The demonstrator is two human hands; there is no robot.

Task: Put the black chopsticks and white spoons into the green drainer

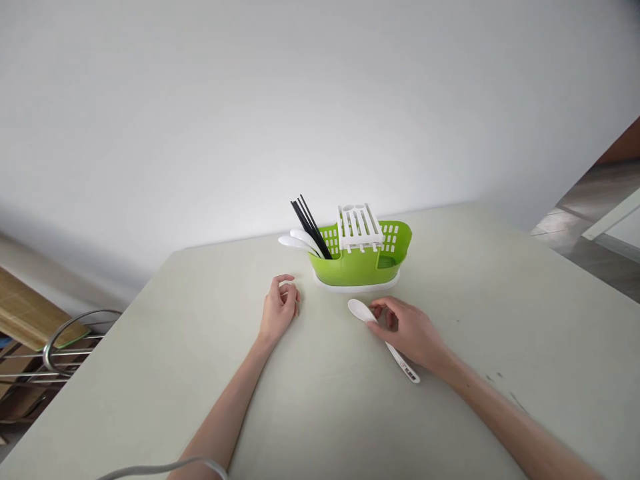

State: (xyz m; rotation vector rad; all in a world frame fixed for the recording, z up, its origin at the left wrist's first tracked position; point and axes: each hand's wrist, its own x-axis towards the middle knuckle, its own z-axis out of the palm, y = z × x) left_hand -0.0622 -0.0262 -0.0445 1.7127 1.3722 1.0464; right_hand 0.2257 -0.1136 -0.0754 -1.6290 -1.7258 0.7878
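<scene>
My right hand pinches a white spoon between thumb and fingers, near where the bowl meets the handle. The spoon's handle slants toward me, with dark markings at its end; whether it touches the table I cannot tell. My left hand rests on the table with loosely bent fingers, the index reaching out, and nothing held. Behind both hands stands a green cutlery holder with perforated walls. Black chopsticks and white spoons lean out of its left compartment. A white slotted rack sits across its middle.
The holder stands on a white base tray near the wall at the back of the pale table. Left of the table is a metal rack with a wooden board. A grey cable crosses the bottom edge.
</scene>
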